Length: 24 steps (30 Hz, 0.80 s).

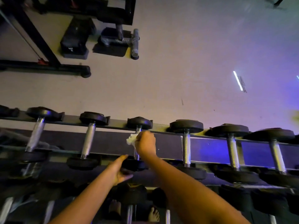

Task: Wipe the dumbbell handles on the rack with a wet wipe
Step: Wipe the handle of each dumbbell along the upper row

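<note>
R hand (145,143) is closing round a crumpled white wet wipe (131,140) and pressing it onto the chrome handle (136,156) of a dumbbell (139,122), the 3rd fully visible one from the left on the rack's top tier. The wipe is bunching out on the hand's left side, near the far end of the handle, just below the far black head. L hand (119,171) is gripping the same dumbbell's near head (134,165), w/ thumb lying over the top edge & fingers curling underneath. Both forearms are reaching in from the bottom of the view. The rack (110,143) is running across the frame, a dark panel showing btwn its front & back rails and glowing purple-blue toward the right. More dumbbells are sitting in the same row across the 2 rails: the left neighbour (88,139) close by, the right neighbour (186,146) a bit further off, others beyond on both sides, w/ heads getting bigger toward the right. A lower tier (234,177) of dumbbells is showing under the arms, dim & partly hidden. Bare feet (153,214) are standing below the rack. Beyond it the grey floor (178,62) is picking up purple light on the right, and a black machine frame (40,38) is sitting at top left.
</note>
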{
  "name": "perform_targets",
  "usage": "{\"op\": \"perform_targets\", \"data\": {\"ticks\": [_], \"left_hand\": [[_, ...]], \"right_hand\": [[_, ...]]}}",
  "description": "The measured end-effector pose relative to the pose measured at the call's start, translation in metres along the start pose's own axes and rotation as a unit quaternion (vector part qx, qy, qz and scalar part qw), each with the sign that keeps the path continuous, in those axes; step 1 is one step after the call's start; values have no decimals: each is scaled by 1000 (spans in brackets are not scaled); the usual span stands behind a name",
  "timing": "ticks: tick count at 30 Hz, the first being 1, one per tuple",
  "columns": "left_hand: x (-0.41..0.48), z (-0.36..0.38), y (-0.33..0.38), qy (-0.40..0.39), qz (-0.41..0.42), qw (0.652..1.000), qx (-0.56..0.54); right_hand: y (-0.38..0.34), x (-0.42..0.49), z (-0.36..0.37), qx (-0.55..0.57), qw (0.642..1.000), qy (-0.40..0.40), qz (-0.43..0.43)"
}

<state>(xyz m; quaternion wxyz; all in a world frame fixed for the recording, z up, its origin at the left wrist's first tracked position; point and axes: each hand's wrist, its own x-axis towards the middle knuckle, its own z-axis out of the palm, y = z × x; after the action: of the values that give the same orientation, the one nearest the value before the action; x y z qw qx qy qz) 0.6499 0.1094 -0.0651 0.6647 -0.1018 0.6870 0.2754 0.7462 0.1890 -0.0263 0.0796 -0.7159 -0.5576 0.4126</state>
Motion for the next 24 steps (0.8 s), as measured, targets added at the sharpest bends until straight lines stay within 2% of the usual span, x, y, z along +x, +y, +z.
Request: {"op": "perform_targets", "data": {"ticks": [6, 14, 18, 22, 24], "left_hand": [[-6, 7, -7, -53, -54, 996, -53], [2, 6, -6, -118, -51, 988, -90], [4, 16, -8, -77, -10, 994, -72], [-4, 35, -22, 45, 58, 995, -66], [-10, 45, -27, 79, 66, 990, -93]], "right_hand": [[-11, 8, -14, 23, 998, 34, -54], [39, -28, 18, 11, 1000, -2, -6], [42, -29, 23, 53, 998, 28, 9], [41, -19, 21, 83, 994, 63, -16], [39, -13, 18, 98, 992, 76, -25]]}}
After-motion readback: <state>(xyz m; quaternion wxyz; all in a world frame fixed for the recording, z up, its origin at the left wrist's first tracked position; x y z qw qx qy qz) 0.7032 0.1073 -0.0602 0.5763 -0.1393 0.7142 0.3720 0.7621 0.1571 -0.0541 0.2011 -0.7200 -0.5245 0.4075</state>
